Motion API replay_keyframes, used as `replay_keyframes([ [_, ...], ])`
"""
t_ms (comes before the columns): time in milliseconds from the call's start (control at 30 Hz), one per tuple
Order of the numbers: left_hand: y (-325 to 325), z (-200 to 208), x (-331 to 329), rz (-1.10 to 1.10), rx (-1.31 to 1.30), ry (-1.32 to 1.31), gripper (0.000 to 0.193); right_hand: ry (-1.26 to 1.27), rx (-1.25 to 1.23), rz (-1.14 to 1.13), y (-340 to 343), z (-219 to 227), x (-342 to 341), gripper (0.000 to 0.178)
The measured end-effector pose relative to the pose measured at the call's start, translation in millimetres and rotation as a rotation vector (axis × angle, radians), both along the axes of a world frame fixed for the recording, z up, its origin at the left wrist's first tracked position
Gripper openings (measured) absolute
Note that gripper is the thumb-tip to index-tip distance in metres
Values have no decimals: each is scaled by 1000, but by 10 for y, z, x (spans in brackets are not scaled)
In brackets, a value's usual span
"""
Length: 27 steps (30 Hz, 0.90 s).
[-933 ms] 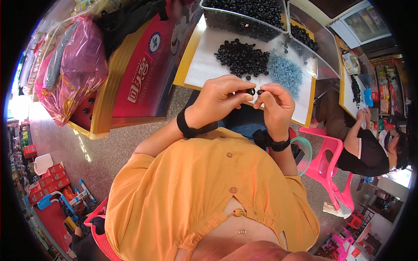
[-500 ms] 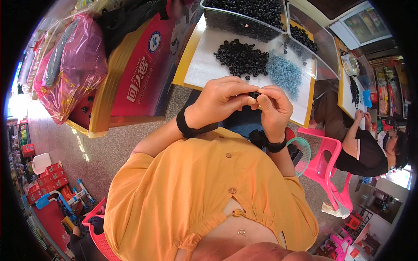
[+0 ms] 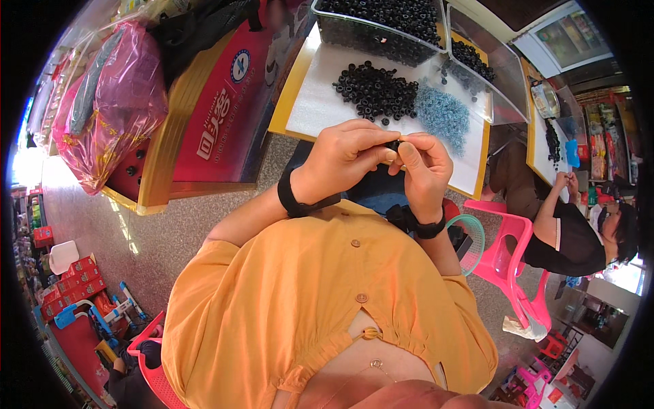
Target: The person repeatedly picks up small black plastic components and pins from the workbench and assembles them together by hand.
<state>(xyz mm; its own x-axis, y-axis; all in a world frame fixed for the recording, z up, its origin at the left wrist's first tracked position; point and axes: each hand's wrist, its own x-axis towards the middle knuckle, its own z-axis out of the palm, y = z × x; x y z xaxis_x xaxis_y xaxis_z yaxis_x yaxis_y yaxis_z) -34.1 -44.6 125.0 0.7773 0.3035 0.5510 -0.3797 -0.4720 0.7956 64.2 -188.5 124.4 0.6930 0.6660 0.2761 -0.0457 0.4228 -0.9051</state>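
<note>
My left hand (image 3: 346,155) and my right hand (image 3: 425,172) meet over the near edge of the table. Between their pinched fingertips is a small black part (image 3: 393,145), mostly covered by the fingers. Just beyond the hands, a heap of small black ring-shaped parts (image 3: 376,92) lies on the white tabletop (image 3: 310,112). To its right spreads a pile of tiny light-blue translucent pieces (image 3: 441,116), too small to make out singly.
Clear plastic bins (image 3: 381,51) of black parts stand at the back. Left is a red-sided table (image 3: 146,194) bearing a pink plastic bag (image 3: 112,109). A pink chair (image 3: 507,238) and green basket (image 3: 471,238) are at right, near another person (image 3: 572,232) at a second table.
My right thumb and fingers have shifted slightly left around the black part. Both hands otherwise keep their pinch in the same place.
</note>
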Motion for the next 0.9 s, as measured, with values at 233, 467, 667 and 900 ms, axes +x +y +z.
replay_keyframes([
  [233,17,13,11,27,94,-48,30,274,-43,116,-31,-28,76,9],
  [467,27,-10,37,31,134,-67,33,301,-82,168,-47,10,149,9],
  [667,78,19,43,-72,132,-145,34,512,-161,421,-57,-76,257,22],
  [900,87,27,50,-152,110,-45,31,560,-110,469,-32,-128,185,19],
])
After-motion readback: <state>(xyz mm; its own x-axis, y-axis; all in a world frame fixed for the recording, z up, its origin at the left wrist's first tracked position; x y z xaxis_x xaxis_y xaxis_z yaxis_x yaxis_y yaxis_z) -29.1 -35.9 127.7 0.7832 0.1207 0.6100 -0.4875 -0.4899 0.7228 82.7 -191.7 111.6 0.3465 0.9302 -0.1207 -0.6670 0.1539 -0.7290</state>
